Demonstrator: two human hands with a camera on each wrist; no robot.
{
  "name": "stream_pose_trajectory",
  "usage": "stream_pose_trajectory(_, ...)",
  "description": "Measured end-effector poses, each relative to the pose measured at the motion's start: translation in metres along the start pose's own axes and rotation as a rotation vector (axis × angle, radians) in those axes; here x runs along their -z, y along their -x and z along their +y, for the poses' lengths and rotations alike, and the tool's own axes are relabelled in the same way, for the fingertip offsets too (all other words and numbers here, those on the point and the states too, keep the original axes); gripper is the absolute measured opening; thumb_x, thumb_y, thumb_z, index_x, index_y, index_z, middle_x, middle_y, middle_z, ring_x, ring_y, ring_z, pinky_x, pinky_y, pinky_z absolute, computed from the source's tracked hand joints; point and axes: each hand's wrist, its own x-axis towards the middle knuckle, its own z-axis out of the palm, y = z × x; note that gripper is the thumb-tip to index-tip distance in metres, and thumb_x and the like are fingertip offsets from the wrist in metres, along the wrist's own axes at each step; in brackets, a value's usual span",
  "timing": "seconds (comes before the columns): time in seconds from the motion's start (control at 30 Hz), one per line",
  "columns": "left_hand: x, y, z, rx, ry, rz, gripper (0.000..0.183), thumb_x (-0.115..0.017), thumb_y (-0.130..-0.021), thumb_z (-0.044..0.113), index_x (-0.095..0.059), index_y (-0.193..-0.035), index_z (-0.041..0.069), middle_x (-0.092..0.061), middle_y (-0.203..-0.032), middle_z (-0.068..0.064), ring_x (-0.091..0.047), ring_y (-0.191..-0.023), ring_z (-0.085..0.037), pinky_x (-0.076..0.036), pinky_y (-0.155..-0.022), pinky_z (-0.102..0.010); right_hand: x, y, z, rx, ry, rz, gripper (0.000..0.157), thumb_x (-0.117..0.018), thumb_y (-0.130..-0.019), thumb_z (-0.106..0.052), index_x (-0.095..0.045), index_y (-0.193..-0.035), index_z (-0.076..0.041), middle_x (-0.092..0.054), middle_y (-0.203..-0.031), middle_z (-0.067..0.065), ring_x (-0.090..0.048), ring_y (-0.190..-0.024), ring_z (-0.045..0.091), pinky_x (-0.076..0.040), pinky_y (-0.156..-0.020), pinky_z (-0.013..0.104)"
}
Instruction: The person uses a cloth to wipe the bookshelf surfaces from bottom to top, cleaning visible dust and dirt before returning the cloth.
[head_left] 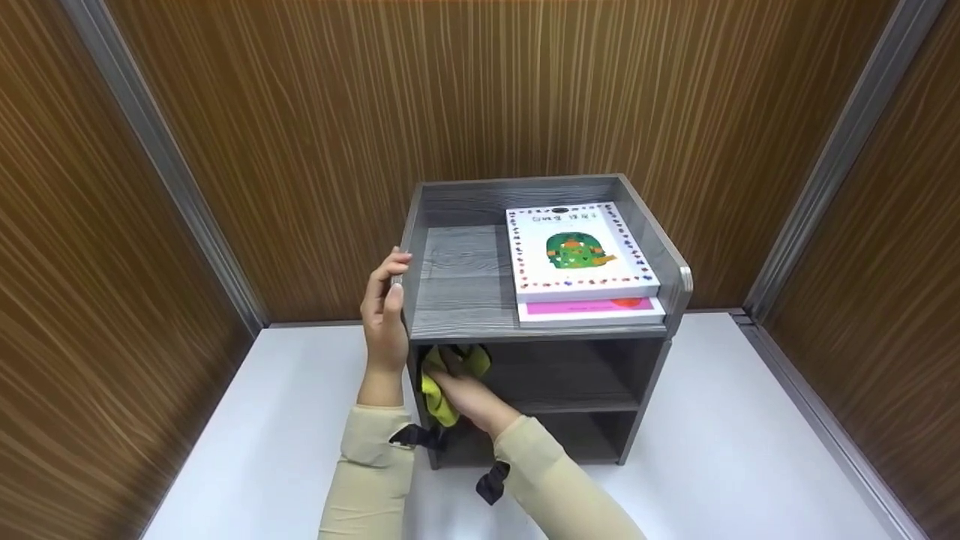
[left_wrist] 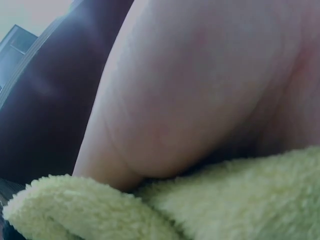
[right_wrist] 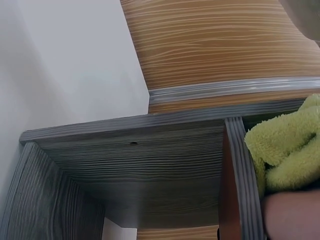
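A small grey wood-grain shelf unit stands on a white surface, with an open-topped tray on top and compartments below. My left hand holds its left side panel, fingertips bent over the upper edge. Inside the upper compartment, at the left wall, my right hand grips a fuzzy yellow-green cloth. The right wrist view shows the cloth bunched beside a grey board edge. Close-up skin fills much of the left wrist view, above pale fuzzy cloth. My right fingertips are partly hidden by the cloth and the shelf.
Two books lie stacked at the right of the top tray: a white one with a green picture, over one with a pink cover. Brown wood-grain walls with grey metal strips enclose the white surface.
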Motion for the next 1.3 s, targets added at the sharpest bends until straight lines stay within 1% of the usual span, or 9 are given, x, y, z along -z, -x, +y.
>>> stream_pose_trajectory(0.2,0.001,0.000,0.001,-0.021,-0.016,-0.001,0.032,-0.038,-0.091,0.012,-0.047,-0.105,-0.015,-0.055,-0.121,-0.014,-0.032,-0.130,-0.041,-0.020,-0.109,-0.046,-0.001,-0.001,-0.001,-0.015,-0.042,0.001,0.080,-0.047,-0.093,-0.047,-0.005,-0.149,-0.007,-0.004,-0.154,0.015,-0.016,-0.137,0.026,-0.020,-0.109,0.039)
stream_pose_trajectory(0.3,0.002,0.001,0.002,-0.023,-0.020,0.005,0.032,-0.038,-0.091,0.012,-0.047,-0.106,-0.014,-0.055,-0.121,-0.015,-0.032,-0.130,-0.041,-0.020,-0.109,-0.046,-0.004,-0.002,-0.003,-0.021,-0.035,0.018,0.078,-0.045,-0.094,-0.046,-0.006,-0.149,-0.007,-0.007,-0.154,0.015,-0.025,-0.133,0.027,-0.028,-0.106,0.040)
stream_pose_trajectory(0.47,0.006,0.004,0.003,-0.024,-0.012,0.027,0.028,-0.038,-0.090,0.011,-0.052,-0.106,-0.008,-0.055,-0.120,-0.015,-0.033,-0.129,-0.041,-0.020,-0.109,-0.046,-0.013,-0.006,-0.003,-0.047,-0.046,0.047,0.072,-0.039,-0.096,-0.045,-0.006,-0.150,-0.011,-0.035,-0.139,0.014,-0.050,-0.106,0.022,-0.045,-0.084,0.035)
stream_pose_trajectory(0.57,0.006,0.005,0.003,-0.020,-0.006,0.027,0.028,-0.038,-0.090,0.010,-0.051,-0.106,-0.008,-0.055,-0.120,-0.015,-0.033,-0.129,-0.041,-0.020,-0.109,-0.046,-0.018,-0.010,-0.003,-0.062,-0.085,0.093,0.068,-0.037,-0.097,-0.043,-0.008,-0.150,-0.013,-0.046,-0.121,0.012,-0.053,-0.093,0.018,-0.047,-0.074,0.033)
stream_pose_trajectory(0.73,0.005,0.004,0.005,-0.002,-0.008,0.021,0.033,-0.038,-0.091,0.012,-0.045,-0.106,-0.017,-0.055,-0.121,-0.014,-0.033,-0.130,-0.037,-0.020,-0.109,-0.046,-0.023,-0.022,-0.003,-0.042,-0.143,0.220,0.060,-0.036,-0.098,-0.035,-0.021,-0.146,-0.004,-0.046,-0.127,0.014,-0.049,-0.104,0.018,-0.042,-0.087,0.028)
stream_pose_trajectory(0.8,0.005,0.004,0.006,0.004,-0.009,0.024,0.033,-0.039,-0.091,0.013,-0.045,-0.106,-0.016,-0.055,-0.121,-0.013,-0.033,-0.130,-0.036,-0.020,-0.109,-0.046,-0.025,-0.027,-0.004,-0.034,-0.156,0.261,0.054,-0.036,-0.098,-0.033,-0.030,-0.141,-0.001,-0.046,-0.128,0.014,-0.048,-0.107,0.017,-0.040,-0.090,0.026)
stream_pose_trajectory(0.93,0.005,0.005,0.005,0.004,-0.013,0.030,0.033,-0.039,-0.091,0.015,-0.046,-0.106,-0.014,-0.055,-0.121,-0.014,-0.033,-0.130,-0.036,-0.020,-0.109,-0.046,-0.026,-0.036,-0.004,-0.044,-0.148,0.326,0.043,-0.036,-0.099,-0.032,-0.048,-0.123,0.001,-0.054,-0.112,0.010,-0.052,-0.098,0.016,-0.043,-0.086,0.026)
stream_pose_trajectory(1.07,0.004,0.007,0.003,0.009,-0.011,0.024,0.035,-0.039,-0.091,0.014,-0.045,-0.106,-0.017,-0.054,-0.121,-0.014,-0.033,-0.131,-0.036,-0.019,-0.109,-0.046,-0.023,-0.042,-0.002,-0.028,-0.155,0.333,0.042,-0.030,-0.101,-0.030,-0.048,-0.121,0.002,-0.050,-0.115,0.009,-0.049,-0.102,0.016,-0.040,-0.090,0.026)
stream_pose_trajectory(1.3,0.000,0.001,-0.001,0.010,-0.009,0.013,0.033,-0.040,-0.090,0.015,-0.048,-0.105,-0.013,-0.055,-0.121,-0.013,-0.034,-0.130,-0.038,-0.021,-0.109,-0.045,-0.010,-0.048,-0.002,0.021,-0.195,0.257,0.049,-0.024,-0.101,-0.038,-0.039,-0.130,-0.001,-0.043,-0.125,0.010,-0.045,-0.112,0.019,-0.035,-0.096,0.029)
